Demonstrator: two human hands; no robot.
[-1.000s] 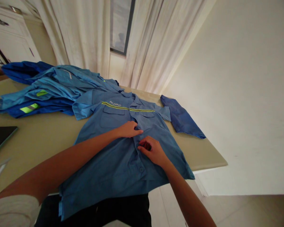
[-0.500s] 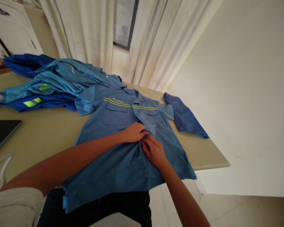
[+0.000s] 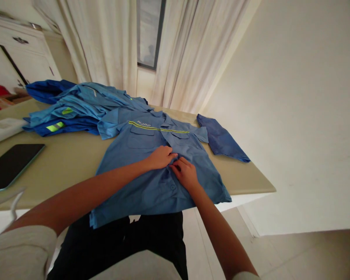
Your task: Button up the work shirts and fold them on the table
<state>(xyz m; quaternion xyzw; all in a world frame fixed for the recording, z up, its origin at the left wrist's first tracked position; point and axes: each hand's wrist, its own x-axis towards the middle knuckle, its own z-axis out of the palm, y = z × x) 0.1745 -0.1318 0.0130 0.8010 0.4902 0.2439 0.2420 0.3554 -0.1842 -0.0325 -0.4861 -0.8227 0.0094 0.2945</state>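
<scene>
A blue short-sleeved work shirt [image 3: 146,186] lies front up on the table, its hem hanging over the near edge. Yellow striping and white letters cross its chest. My left hand [image 3: 161,157] pinches the front placket around the middle of the shirt. Close beside it, my right hand [image 3: 186,173] has its fingertips closed on the same placket, and the cloth puckers between the two hands. Below them a button [image 3: 172,187] shows on the placket. Whatever sits right between my fingertips is hidden.
Several crumpled blue garments [image 3: 76,105] are heaped at the back left of the table [image 3: 72,159]. A folded dark blue garment [image 3: 223,140] lies at the right. A black tablet [image 3: 14,165] and a white box [image 3: 6,129] are at the left, near a white cable [image 3: 15,202].
The view has shifted, bringing more of the tablet and the white box into sight. Both hands stay on the placket, with little change in their grip.
</scene>
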